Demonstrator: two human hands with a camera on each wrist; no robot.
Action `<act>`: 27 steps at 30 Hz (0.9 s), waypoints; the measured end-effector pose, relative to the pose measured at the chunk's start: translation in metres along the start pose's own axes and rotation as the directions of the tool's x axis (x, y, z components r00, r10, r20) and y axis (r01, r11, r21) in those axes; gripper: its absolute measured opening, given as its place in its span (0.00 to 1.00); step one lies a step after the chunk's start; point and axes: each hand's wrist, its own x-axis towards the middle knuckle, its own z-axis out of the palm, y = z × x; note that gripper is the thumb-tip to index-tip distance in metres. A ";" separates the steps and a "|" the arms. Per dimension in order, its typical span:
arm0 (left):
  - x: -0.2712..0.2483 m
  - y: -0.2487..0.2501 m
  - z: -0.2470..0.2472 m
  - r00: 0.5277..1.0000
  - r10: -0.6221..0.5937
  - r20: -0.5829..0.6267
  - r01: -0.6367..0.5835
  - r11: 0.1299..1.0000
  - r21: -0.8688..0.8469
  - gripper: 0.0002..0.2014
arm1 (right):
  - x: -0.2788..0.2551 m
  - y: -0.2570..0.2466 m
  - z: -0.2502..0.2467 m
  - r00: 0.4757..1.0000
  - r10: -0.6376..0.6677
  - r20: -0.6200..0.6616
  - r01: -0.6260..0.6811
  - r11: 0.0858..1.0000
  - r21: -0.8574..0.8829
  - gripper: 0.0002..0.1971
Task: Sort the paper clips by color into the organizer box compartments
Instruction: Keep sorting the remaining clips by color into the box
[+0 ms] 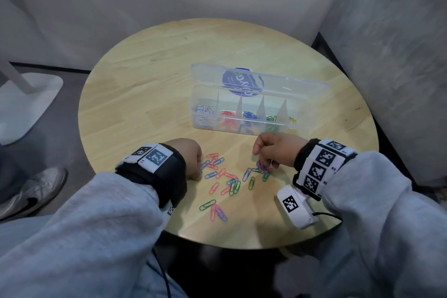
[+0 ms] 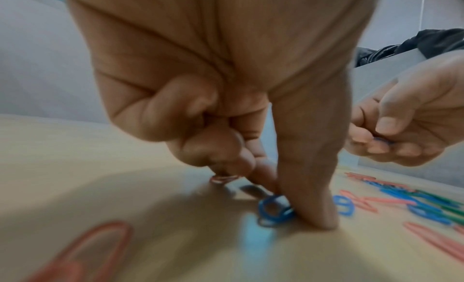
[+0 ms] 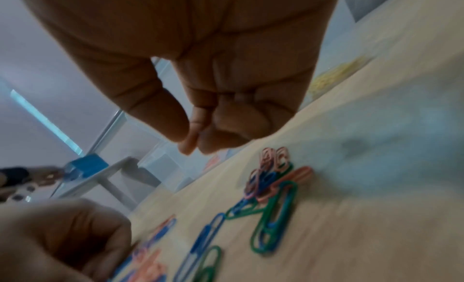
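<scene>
A clear organizer box [image 1: 297, 104] stands open at mid table, holding white [image 1: 204, 110], red [image 1: 227, 113], blue [image 1: 250, 115], green [image 1: 271, 118] and yellow [image 1: 292, 120] clips in separate compartments. Loose pink, blue and green paper clips [image 1: 227, 181] lie scattered in front of it. My left hand [image 1: 191, 162] is at the pile's left edge; its forefinger [image 2: 311, 187] presses beside a blue clip [image 2: 274, 210], and a pink clip [image 2: 223, 178] sticks out under its curled thumb and fingers. My right hand [image 1: 268, 152] hovers over a tangled clump [image 3: 273, 177], fingers curled, pinching something blue [image 2: 384, 141].
The round wooden table [image 1: 145, 80] sits in a corner, with grey walls behind and to the right. A white stand base [image 1: 24, 104] and a person's shoe [image 1: 33, 191] are on the floor at left. Bare wood lies left of the box.
</scene>
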 end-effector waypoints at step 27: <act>-0.003 -0.001 -0.012 0.992 -0.092 -0.082 0.048 0.902 -0.428 0.07 | 0.000 -0.004 0.010 1.000 -0.004 0.027 0.014 0.933 -0.361 0.11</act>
